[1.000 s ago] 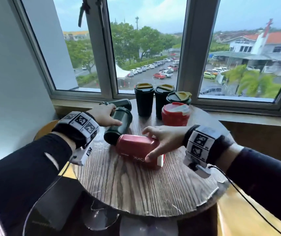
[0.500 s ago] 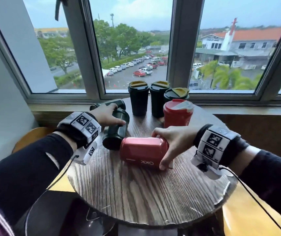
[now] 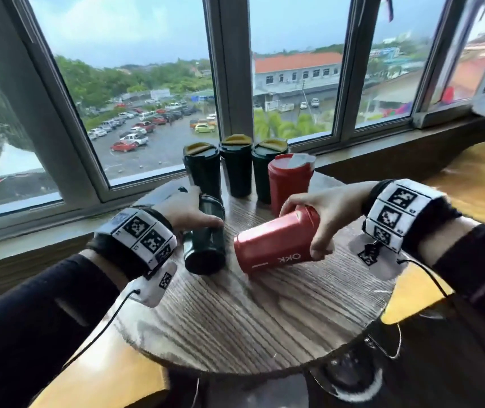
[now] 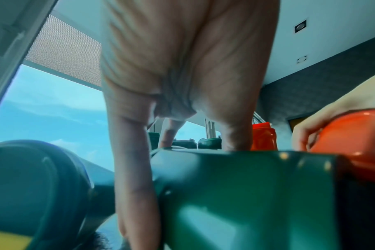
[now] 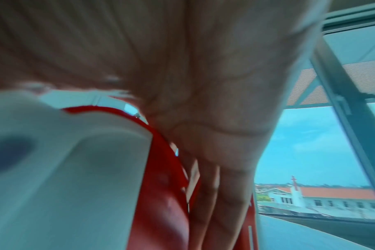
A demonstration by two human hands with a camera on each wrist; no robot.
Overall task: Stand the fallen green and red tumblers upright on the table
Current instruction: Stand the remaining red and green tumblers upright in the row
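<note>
A dark green tumbler (image 3: 204,248) lies on its side on the round wooden table (image 3: 235,325), base toward me. My left hand (image 3: 194,219) grips it from above, fingers (image 4: 137,169) curled down over its body (image 4: 246,194). My right hand (image 3: 308,228) grips the lid end of a red tumbler (image 3: 267,245), which is tilted with the lid end raised and the base low on the table. Its white lid (image 5: 64,169) and red body (image 5: 161,203) fill the right wrist view. A second green tumbler (image 3: 163,195) lies behind my left hand, blurred.
Three upright dark green tumblers with yellow lids (image 3: 235,166) and an upright red one (image 3: 289,178) stand at the table's far edge by the window sill (image 3: 382,142). Yellow seats (image 3: 476,172) flank the table. Bare wood lies nearer me.
My right hand has lifted the red tumbler's lid end, so it now tilts instead of lying flat. My left hand stays on the green tumbler, which still lies on its side.
</note>
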